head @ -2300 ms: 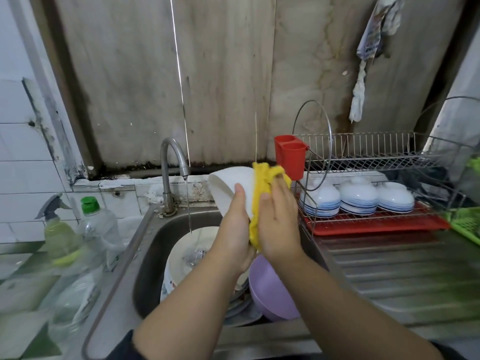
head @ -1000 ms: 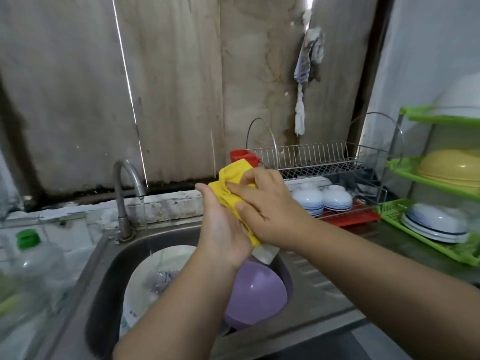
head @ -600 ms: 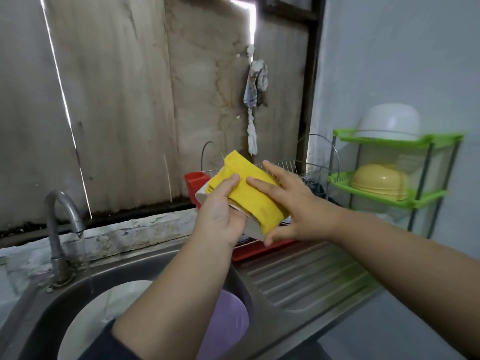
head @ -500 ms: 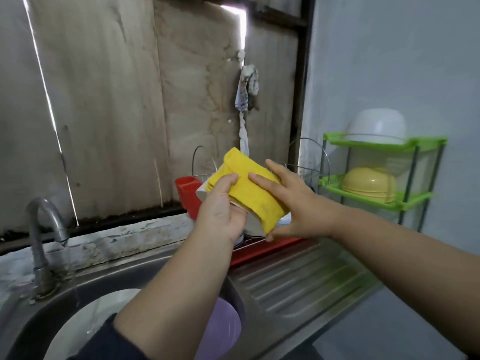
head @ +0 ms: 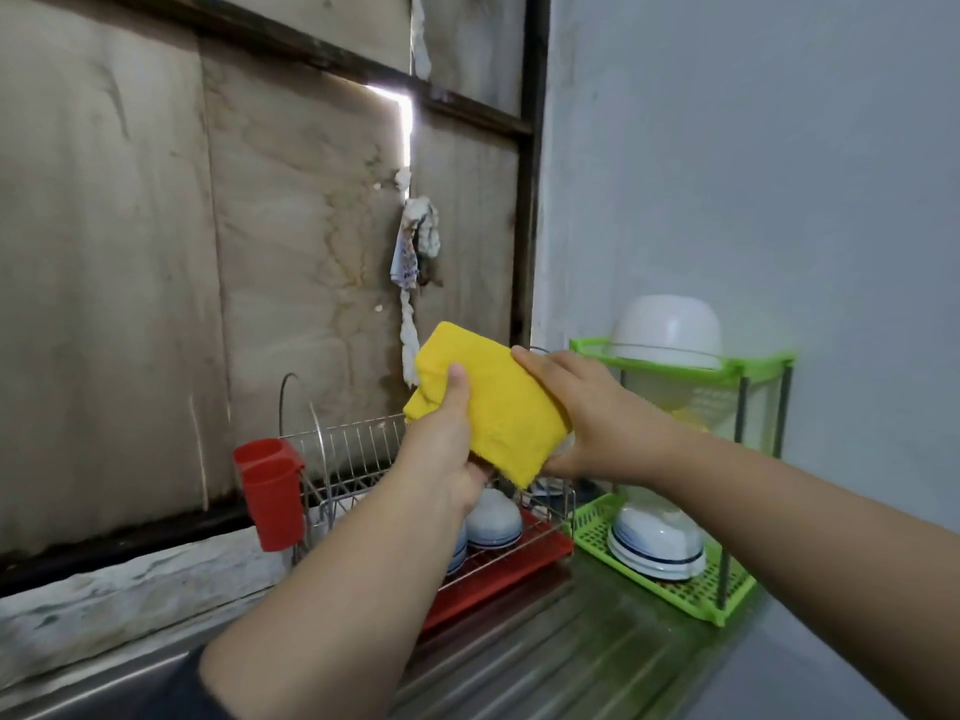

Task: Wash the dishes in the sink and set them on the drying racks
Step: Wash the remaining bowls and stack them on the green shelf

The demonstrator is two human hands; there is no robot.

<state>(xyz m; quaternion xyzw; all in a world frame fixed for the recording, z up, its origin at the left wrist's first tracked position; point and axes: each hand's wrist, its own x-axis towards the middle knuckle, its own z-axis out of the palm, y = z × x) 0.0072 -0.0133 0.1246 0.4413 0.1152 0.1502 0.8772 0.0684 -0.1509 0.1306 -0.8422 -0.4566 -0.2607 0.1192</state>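
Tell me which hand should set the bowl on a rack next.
Probably the right hand: it cups the mostly hidden bowl from the side nearest the green rack. The left hand grips the yellow cloth over it, so it looks better left with the cloth.

Both arms raised; left hand [head: 444, 449] thumb up, gripping; right hand [head: 597, 423] cupped, fingers curled.

The room was dim and evenly lit. Daylight blazed through a narrow gap in the wooden wall [head: 405, 124], blown out to white. The grey wall [head: 753, 174] glowed softly. Straight lines bowed toward the edges, and detail was soft, perhaps from motion.
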